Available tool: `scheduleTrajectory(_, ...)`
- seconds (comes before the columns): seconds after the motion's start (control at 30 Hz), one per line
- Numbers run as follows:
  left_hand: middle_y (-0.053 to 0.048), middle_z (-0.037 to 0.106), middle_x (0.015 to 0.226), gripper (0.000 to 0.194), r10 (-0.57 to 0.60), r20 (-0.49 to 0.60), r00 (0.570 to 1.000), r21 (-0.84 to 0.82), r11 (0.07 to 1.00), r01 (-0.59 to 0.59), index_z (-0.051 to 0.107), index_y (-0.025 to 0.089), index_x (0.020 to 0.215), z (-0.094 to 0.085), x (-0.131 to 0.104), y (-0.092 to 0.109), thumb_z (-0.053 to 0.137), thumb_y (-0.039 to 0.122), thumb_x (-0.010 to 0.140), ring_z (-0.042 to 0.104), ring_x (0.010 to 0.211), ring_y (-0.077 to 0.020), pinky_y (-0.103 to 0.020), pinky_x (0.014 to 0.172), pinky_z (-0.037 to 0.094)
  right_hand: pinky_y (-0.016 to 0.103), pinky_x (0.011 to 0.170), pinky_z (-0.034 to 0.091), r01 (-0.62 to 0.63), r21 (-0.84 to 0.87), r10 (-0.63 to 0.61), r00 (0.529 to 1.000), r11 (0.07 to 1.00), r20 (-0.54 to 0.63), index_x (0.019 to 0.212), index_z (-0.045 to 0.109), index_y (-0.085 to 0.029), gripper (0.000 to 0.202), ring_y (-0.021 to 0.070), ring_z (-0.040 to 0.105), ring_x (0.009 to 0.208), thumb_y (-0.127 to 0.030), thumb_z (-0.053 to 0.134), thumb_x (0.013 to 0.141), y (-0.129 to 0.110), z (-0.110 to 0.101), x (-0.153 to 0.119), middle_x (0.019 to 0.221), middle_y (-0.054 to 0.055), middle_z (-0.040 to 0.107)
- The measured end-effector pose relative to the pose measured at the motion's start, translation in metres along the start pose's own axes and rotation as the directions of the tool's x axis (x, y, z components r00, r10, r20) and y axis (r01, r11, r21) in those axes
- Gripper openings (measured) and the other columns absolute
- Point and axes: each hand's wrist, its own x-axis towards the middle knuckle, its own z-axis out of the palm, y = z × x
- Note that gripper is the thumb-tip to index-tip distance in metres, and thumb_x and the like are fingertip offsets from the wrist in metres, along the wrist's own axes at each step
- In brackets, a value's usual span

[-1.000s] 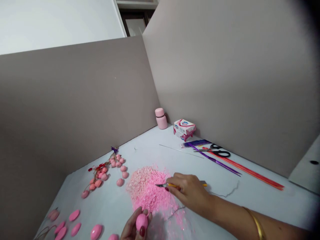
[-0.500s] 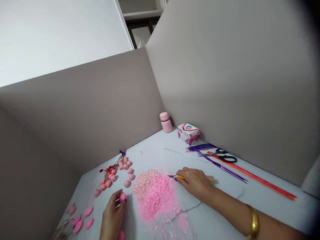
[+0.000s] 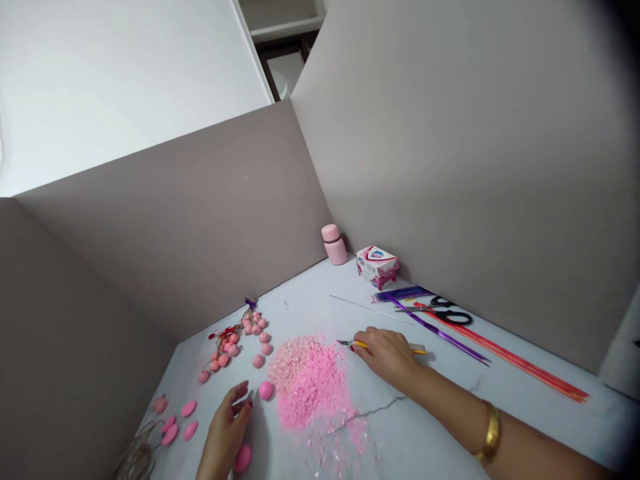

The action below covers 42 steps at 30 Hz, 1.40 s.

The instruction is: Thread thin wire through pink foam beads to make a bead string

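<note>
A: Though the right hand [image 3: 387, 353] covers most of it, a yellow craft knife [image 3: 361, 345] lies under the fingers, blade tip poking out toward the heap of pink shavings [image 3: 310, 380]. Fingers closed over the handle, pressing it low against the worktop [image 3: 500, 393]; a resting hold rather than a cutting one, by my reading.

B: And the left hand [image 3: 227, 430]?

A: Fingers spread, holding nothing. Fingertips sit just beside a pink ball [image 3: 265, 390], which rests on the worktop at the near-left edge of the shavings. Apart from it, or barely touching; cannot tell which.

B: So the shavings sit between the two hands.

A: Yes, and that looks deliberate: blade on one side, shaped pieces on the other, waste piling in the middle. Another pink piece [image 3: 243, 459] lies by the left wrist.

B: Further out?

A: Flat pink ovals [image 3: 177, 421] at the far left, a cluster of small pink balls on wire stems [image 3: 239, 340] beyond the ball. A thin dark wire [image 3: 380, 408] runs under the right forearm. Scissors [image 3: 445, 311] and long purple and orange strips [image 3: 500, 350] are laid along the right partition, clear of the mess. In the corner, a pink bottle [image 3: 335, 245] and a small printed box [image 3: 377, 265], both well apart from the hands.
</note>
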Motion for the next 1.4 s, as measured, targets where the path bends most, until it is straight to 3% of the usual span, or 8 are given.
scheduleTrajectory(0.2, -0.02, 0.061, 0.117, 0.041, 0.054, 0.007, 0.999, 0.066, 0.996, -0.054, 0.056, 0.006, 0.107, 0.017, -0.015, 0.012, 0.057, 0.02, 0.069, 0.061, 0.099, -0.0261, -0.038, 0.088, 0.043, 0.027, 0.059, 0.033, 0.005, -0.012, -0.005, 1.0, 1.0, 0.0, 0.085, 0.064, -0.021, 0.023, 0.0195, 0.061, 0.075, -0.029, 0.044, 0.09, 0.003, 0.003, 0.001, 0.081, 0.004, 0.065)
scheduleTrajectory(0.4, -0.003, 0.063, 0.094, 0.023, 0.096, -0.069, 0.993, 0.116, 0.989, -0.087, 0.06, 0.015, 0.098, 0.032, -0.015, 0.028, 0.062, 0.017, 0.075, 0.058, 0.092, -0.0201, -0.045, 0.089, 0.039, 0.03, 0.067, 0.038, 0.045, -0.009, -0.044, 0.999, 0.999, 0.018, 0.087, 0.064, -0.016, 0.017, 0.0203, 0.058, 0.083, -0.024, 0.049, 0.089, 0.006, 0.006, 0.002, 0.085, 0.006, 0.064)
scheduleTrajectory(0.57, -0.001, 0.063, 0.087, 0.013, 0.027, -0.134, 0.991, -0.16, 0.986, -0.048, 0.061, 0.015, 0.087, 0.036, -0.023, 0.041, 0.063, 0.021, 0.076, 0.058, 0.089, -0.0188, -0.045, 0.092, 0.037, 0.029, 0.067, 0.037, 0.066, 0.013, -0.066, 0.998, 0.998, -0.006, 0.082, 0.064, -0.018, 0.009, 0.0235, 0.051, 0.094, -0.02, 0.055, 0.084, 0.007, 0.002, 0.002, 0.09, 0.008, 0.062)
scheduleTrajectory(0.67, -0.006, 0.066, 0.097, 0.016, -0.12, -0.113, 0.986, -0.513, 0.857, 0.045, 0.054, 0.013, 0.1, 0.037, -0.038, 0.05, 0.049, 0.02, 0.086, 0.064, 0.087, -0.0138, -0.034, 0.09, 0.046, 0.029, 0.068, 0.038, 0.083, 0.044, -0.082, 0.996, 0.996, -0.028, 0.085, 0.064, -0.019, 0.008, 0.0238, 0.048, 0.098, -0.02, 0.056, 0.084, 0.005, -0.002, 0.001, 0.095, 0.008, 0.059)
scheduleTrajectory(0.8, -0.006, 0.07, 0.078, 0.018, -0.261, 0.009, 0.965, -0.773, 0.61, 0.172, 0.056, 0.01, 0.097, 0.044, -0.064, 0.066, 0.041, 0.005, 0.087, 0.066, 0.062, -0.0067, -0.019, 0.065, 0.054, 0.03, 0.071, 0.038, 0.125, 0.091, -0.121, 0.992, 0.988, -0.045, 0.086, 0.063, -0.02, 0.012, 0.0229, 0.047, 0.098, -0.019, 0.052, 0.087, -0.004, -0.006, -0.005, 0.095, 0.007, 0.058)
scheduleTrajectory(0.93, -0.005, 0.069, 0.066, 0.018, -0.324, 0.095, 0.941, -0.854, 0.459, 0.244, 0.057, 0.008, 0.094, 0.056, -0.083, 0.079, 0.041, 0.007, 0.089, 0.065, 0.05, -0.0068, -0.016, 0.052, 0.055, 0.028, 0.069, 0.038, 0.182, 0.145, -0.18, 0.983, 0.973, -0.024, 0.087, 0.064, -0.021, 0.014, 0.0213, 0.05, 0.096, -0.021, 0.05, 0.088, -0.014, -0.003, -0.013, 0.092, 0.005, 0.06)
scheduleTrajectory(1.1, -0.01, 0.073, 0.068, 0.016, -0.364, 0.093, 0.927, -0.887, 0.392, 0.243, 0.058, 0.007, 0.089, 0.066, -0.092, 0.074, 0.044, 0.002, 0.086, 0.068, 0.054, -0.0098, -0.016, 0.054, 0.056, 0.027, 0.07, 0.037, 0.247, 0.187, -0.259, 0.965, 0.951, 0.046, 0.082, 0.068, -0.02, 0.018, 0.0195, 0.055, 0.088, -0.024, 0.051, 0.087, -0.019, 0.0, -0.019, 0.085, 0.005, 0.064)
scheduleTrajectory(1.4, -0.004, 0.073, 0.061, 0.017, -0.424, 0.199, 0.884, -0.917, 0.239, 0.321, 0.056, 0.011, 0.093, 0.073, -0.095, 0.065, 0.039, 0.009, 0.09, 0.064, 0.044, -0.0067, -0.014, 0.048, 0.055, 0.025, 0.059, 0.034, 0.378, 0.242, -0.427, 0.882, 0.893, 0.199, 0.076, 0.069, -0.022, 0.023, 0.019, 0.058, 0.078, -0.043, 0.072, 0.067, -0.024, -0.008, -0.032, 0.078, 0.001, 0.066)
